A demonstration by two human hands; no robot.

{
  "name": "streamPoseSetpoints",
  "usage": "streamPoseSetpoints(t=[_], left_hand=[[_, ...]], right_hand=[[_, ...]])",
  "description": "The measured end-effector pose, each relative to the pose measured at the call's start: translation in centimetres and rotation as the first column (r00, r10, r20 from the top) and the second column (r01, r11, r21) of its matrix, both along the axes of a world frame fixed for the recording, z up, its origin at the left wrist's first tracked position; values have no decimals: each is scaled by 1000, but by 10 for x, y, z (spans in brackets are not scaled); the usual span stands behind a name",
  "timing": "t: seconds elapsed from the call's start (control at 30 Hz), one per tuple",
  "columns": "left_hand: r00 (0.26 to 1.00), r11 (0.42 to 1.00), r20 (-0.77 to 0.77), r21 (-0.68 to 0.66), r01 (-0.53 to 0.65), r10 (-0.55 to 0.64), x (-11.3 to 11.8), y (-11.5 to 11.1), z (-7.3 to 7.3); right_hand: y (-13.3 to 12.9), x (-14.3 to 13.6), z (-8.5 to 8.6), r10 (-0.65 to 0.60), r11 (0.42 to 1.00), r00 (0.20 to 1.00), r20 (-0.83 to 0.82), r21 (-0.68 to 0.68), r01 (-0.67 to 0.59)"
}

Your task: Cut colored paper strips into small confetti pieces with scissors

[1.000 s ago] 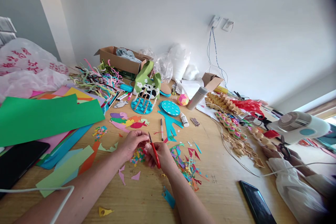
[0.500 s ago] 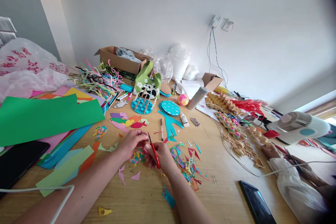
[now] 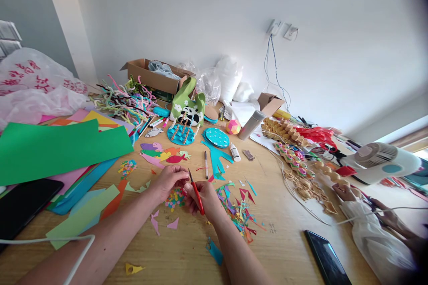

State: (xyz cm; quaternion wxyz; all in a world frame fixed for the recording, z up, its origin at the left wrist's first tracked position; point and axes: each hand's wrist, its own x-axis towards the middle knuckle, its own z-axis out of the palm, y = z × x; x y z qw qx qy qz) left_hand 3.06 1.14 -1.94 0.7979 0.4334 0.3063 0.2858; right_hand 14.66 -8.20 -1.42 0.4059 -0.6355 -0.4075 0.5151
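Note:
My right hand (image 3: 207, 198) is closed around the red-handled scissors (image 3: 198, 198), whose dark blades point up and away from me. Close beside it, my left hand (image 3: 171, 179) is pinched at the blade side; whatever sits between its fingertips is too small or hidden to make out. Beneath the hands lies a pile of small coloured paper dots (image 3: 175, 199). Mixed paper scraps (image 3: 239, 211) are spread to the right, and pink scraps (image 3: 173, 224) lie nearer to me. Beyond the hands rest several paper fish, among them a red fish (image 3: 176, 159).
Green paper sheets (image 3: 63, 151) are stacked at left. A pen (image 3: 206, 164), a glue bottle (image 3: 235, 152) and a grey flask (image 3: 251, 124) stand or lie farther back. At right are a phone (image 3: 327, 258), a white fan (image 3: 381, 162) and another person's hand (image 3: 347, 192).
My hands and the scissors look almost the same as before. At the right edge, the other person's hands have shifted slightly.

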Motion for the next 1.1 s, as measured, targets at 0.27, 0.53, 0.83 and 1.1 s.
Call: streamPoseSetpoints(t=[0.27, 0.53, 0.83, 1.1], left_hand=[[1000, 1000, 11, -2, -18, 18, 0, 2, -3], [1000, 1000, 3, 10, -13, 13, 0, 0, 2], [999, 998, -36, 54, -13, 15, -2, 3, 2], [1000, 1000, -17, 20, 23, -23, -2, 2, 2]], right_hand=[[0, -1, 3, 0, 1000, 1000, 10, -9, 0], [-1, 1, 3, 25, 1000, 1000, -8, -11, -25], [-1, 1, 5, 33, 999, 999, -29, -3, -34], [-1, 1, 5, 23, 1000, 1000, -20, -3, -23]])
